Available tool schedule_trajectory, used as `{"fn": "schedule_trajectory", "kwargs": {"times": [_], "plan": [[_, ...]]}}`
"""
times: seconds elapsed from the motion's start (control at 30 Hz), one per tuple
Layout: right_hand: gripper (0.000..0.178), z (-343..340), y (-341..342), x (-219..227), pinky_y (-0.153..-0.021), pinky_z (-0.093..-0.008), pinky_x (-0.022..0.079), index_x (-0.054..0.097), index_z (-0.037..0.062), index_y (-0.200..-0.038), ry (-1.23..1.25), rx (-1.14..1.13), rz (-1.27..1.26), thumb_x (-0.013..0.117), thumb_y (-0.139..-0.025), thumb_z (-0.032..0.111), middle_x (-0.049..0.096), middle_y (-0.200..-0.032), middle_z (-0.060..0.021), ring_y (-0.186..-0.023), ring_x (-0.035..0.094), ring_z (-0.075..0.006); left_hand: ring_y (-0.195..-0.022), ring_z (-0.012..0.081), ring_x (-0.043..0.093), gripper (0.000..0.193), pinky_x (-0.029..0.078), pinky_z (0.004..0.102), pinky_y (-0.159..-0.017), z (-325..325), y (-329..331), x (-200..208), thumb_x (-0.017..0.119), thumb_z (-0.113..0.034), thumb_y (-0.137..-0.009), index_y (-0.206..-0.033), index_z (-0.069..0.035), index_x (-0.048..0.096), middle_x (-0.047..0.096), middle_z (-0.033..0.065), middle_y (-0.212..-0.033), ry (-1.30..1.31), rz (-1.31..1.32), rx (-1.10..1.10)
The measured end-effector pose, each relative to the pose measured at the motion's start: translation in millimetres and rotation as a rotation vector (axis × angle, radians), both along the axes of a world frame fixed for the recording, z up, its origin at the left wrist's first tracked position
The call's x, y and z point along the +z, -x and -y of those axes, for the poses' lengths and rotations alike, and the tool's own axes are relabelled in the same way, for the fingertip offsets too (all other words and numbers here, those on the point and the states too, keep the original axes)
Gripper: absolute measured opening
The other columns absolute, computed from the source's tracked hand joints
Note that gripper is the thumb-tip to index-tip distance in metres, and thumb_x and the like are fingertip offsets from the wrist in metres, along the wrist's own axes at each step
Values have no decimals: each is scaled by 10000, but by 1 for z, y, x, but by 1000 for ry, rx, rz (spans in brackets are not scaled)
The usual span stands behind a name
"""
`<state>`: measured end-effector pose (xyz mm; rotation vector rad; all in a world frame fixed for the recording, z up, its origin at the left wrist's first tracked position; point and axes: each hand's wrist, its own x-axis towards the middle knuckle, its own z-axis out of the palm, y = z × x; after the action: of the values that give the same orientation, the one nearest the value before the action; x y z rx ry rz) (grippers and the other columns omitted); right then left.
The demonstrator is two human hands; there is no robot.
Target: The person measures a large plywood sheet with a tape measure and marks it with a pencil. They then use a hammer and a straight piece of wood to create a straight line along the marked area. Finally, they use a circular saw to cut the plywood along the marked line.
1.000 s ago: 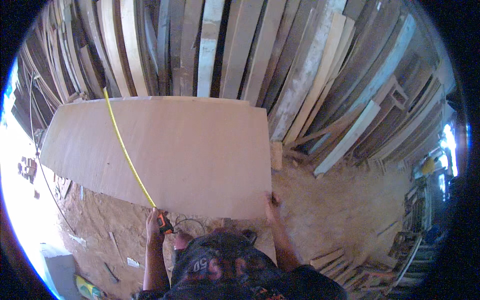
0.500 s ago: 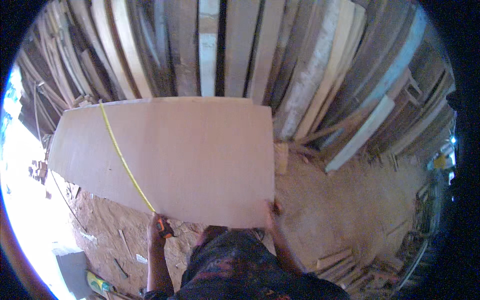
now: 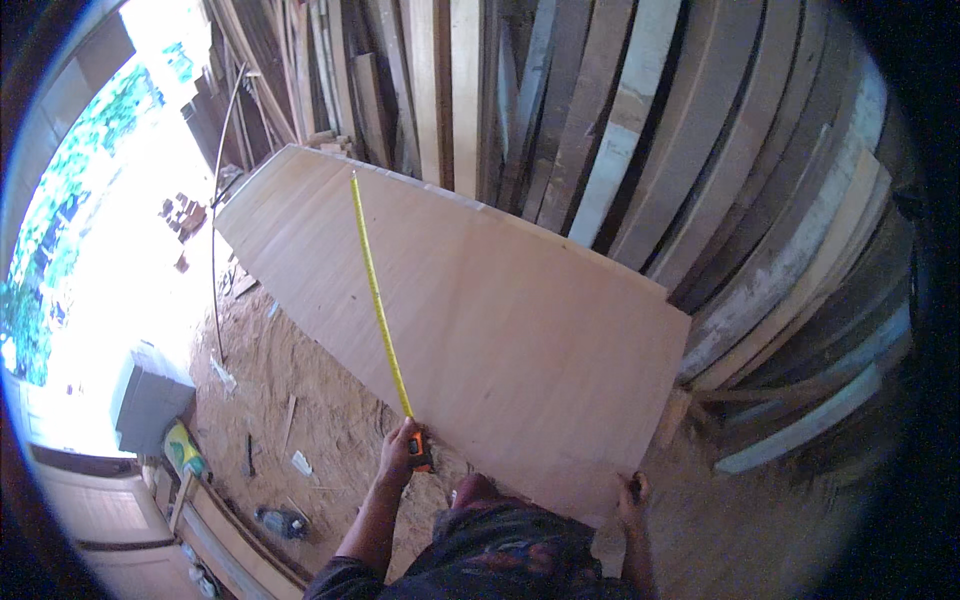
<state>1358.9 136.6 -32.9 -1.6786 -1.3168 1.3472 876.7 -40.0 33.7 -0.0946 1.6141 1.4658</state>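
A large flat wooden panel (image 3: 520, 300), pale reddish-brown, lies slantwise in front of me. The yellow blade of a tape measure (image 3: 375, 290) stretches across it from the near edge to the far edge. At the near edge my left hand (image 3: 397, 448) is closed on the tape's orange and black case (image 3: 419, 452). My right hand (image 3: 632, 500) is closed beside the panel's near right corner. Something small and dark shows at its fingers, too unclear to name.
Long boards and planks (image 3: 620, 130) lean upright behind the panel. Wood scraps and a dark bottle (image 3: 282, 522) lie on the sawdust-covered floor (image 3: 330, 450). A grey box (image 3: 150, 398) stands at the left by a bright opening, with wooden frames (image 3: 235, 540) below it.
My view has swung to the left, so the panel now appears tilted and the opening shows more. The left hand still grips the tape case, with the blade still across the panel.
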Motion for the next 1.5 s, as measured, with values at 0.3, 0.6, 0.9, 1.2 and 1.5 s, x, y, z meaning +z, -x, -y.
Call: {"fn": "schedule_trajectory", "kwargs": {"times": [0.3,0.6,0.9,1.2,1.5], "plan": [[514,-216,-3,31,-1072,-390,439,510,6,-1400,-466,103,-28,647,-1030,335,566,-1361,-166,-1264,539,-257,-559,158,597,386,486,320,-488,-18,-123,36,572,-446,-1045,-1022,-70,656,645,49,-793,16,-20,183],[646,-319,94,57,-1121,-444,404,509,72,-1458,324,153,-657,756,-927,345,570,-1432,-84,-1313,526,-266,-570,151,581,268,475,309,-501,-52,-253,44,594,-308,-1048,-943,-64,623,591,33,-737,13,-59,298],[666,-325,97,52,-1133,-441,386,504,85,-1469,358,132,-673,767,-912,339,557,-1447,-77,-1348,488,-252,-594,150,605,239,499,301,-530,-54,-253,43,613,-288,-1039,-939,-71,622,615,35,-753,23,14,336],[631,-333,99,45,-1103,-460,421,514,90,-1457,296,130,-637,746,-925,337,582,-1417,-71,-1302,537,-268,-605,126,601,246,495,293,-550,-56,-254,38,626,-294,-1034,-957,-62,650,638,21,-777,27,11,345],[557,-334,108,54,-1068,-438,464,550,38,-1388,261,153,-604,760,-920,256,576,-1411,-121,-1288,554,-281,-681,96,608,266,477,253,-610,-53,-260,40,641,-314,-1024,-974,-58,693,675,10,-827,143,-131,357]]}}
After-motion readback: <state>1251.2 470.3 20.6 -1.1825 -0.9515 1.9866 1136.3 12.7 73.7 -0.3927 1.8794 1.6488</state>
